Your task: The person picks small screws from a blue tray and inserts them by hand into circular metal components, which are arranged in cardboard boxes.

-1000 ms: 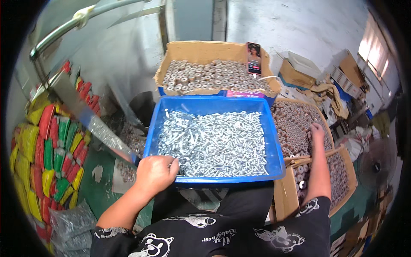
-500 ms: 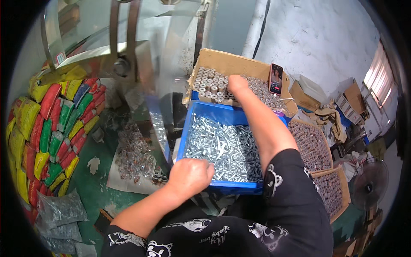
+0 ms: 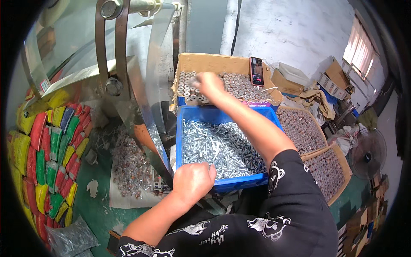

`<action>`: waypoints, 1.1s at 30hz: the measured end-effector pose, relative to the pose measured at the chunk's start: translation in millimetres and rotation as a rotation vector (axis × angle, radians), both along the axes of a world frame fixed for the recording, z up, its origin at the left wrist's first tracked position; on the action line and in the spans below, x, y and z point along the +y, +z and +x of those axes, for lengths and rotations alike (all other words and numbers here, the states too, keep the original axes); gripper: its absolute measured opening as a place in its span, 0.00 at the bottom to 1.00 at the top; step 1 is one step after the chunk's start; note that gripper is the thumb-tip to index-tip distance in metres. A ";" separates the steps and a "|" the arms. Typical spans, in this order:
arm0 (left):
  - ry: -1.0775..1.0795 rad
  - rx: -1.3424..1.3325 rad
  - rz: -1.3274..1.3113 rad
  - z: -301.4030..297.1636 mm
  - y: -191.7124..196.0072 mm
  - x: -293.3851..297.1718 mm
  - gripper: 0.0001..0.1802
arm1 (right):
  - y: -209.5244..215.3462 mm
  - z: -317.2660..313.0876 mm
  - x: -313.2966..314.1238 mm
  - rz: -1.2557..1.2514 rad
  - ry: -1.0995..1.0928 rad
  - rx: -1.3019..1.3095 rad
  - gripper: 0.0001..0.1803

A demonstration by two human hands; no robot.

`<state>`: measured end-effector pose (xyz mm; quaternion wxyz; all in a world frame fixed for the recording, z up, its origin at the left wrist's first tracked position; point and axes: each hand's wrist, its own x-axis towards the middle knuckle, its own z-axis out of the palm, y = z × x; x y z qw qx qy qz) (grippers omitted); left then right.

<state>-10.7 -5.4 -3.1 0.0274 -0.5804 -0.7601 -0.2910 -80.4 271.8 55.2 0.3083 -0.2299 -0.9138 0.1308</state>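
Ring-shaped parts (image 3: 240, 87) seem mid-pick: right hand (image 3: 209, 85) and left hand (image 3: 195, 182) both curled closed, can't tell on what; clean grab needs a pinch.

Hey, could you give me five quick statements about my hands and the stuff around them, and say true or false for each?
1. The blue plastic tub contains loose metal fasteners. True.
2. The right hand is at the rear cardboard box. True.
3. The left hand is buried among the metal fasteners. False: the left hand is at the tub's near left corner.
4. The smartphone lies on the floor. False: the smartphone stands upright at the rear cardboard box's right end.
5. A fan stands at the far right. True.
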 end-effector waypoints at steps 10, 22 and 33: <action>0.059 0.044 -0.058 11.3 4.3 3.6 0.19 | -58.3 -26.1 -80.9 -0.148 0.419 0.086 0.20; 0.127 0.077 -0.072 12.0 0.1 4.3 0.18 | -98.0 262.4 23.9 0.239 0.193 -0.653 0.23; 0.156 0.114 -0.090 16.0 2.4 6.2 0.19 | -107.7 245.7 28.0 0.145 0.292 -0.684 0.09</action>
